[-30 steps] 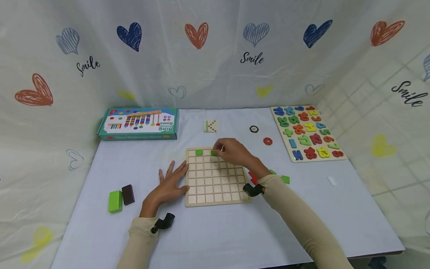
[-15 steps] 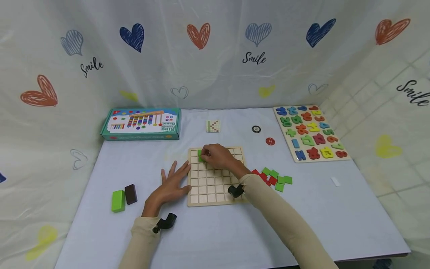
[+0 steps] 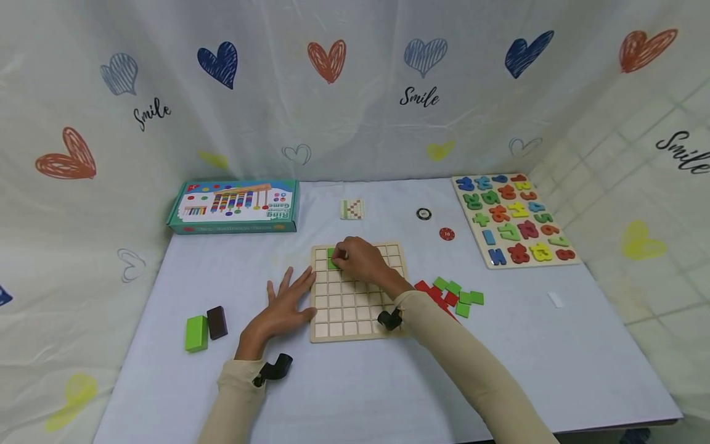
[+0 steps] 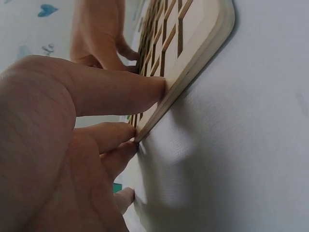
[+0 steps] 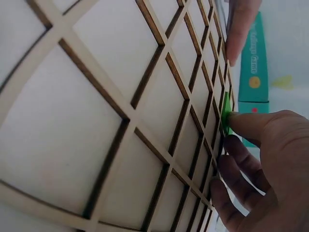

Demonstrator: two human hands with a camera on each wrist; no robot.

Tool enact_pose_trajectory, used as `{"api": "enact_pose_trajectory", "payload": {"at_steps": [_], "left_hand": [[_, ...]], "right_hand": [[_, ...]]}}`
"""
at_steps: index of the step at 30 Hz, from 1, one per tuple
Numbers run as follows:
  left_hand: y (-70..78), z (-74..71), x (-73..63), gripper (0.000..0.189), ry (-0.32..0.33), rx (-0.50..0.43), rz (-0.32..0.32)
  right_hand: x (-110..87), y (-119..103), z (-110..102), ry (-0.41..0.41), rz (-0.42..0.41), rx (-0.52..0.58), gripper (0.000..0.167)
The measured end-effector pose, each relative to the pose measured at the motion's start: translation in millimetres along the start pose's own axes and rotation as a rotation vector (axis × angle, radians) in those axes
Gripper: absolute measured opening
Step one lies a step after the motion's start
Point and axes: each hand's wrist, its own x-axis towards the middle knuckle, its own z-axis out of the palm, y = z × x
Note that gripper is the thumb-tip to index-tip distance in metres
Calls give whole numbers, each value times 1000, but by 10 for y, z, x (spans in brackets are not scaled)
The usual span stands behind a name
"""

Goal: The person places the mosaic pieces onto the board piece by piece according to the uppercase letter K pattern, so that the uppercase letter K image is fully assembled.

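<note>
A white curtain point(image 3: 360, 123) printed with hearts hangs behind the white table point(image 3: 444, 376) on which the wooden grid point(image 3: 342, 303) lies. The person's right hand point(image 3: 360, 259) has moved left across the grid since a second ago, when it pinched a tile farther along the top row. Now its thumb and fingertips are together on a green tile point(image 3: 331, 263) near the grid's upper left, its exact cell partly hidden. This suggests the tile is being seated near the green one seen in the top row earlier. Half a second ago the hand was in nearly the same place. The left hand point(image 3: 280, 314), fingers spread, touches the grid's left edge as before. The loose tiles point(image 3: 464, 298) right of the grid show more fully than a second ago.
</note>
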Motion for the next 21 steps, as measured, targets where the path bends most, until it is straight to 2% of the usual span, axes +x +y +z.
{"api": "enact_pose_trajectory", "payload": {"at_steps": [13,17,21], "left_hand": [[-6,15,-1,82,3,-11,-10],[-9,15,-1,82,2,-8,-10],[3,11,-1,82,8,-7,-9]], "right_hand": [[-23,-11,34,37,-12,-50,11],[-41,-15,12,52,20,12,17],[-96,0,-114,67,51,92,25]]}}
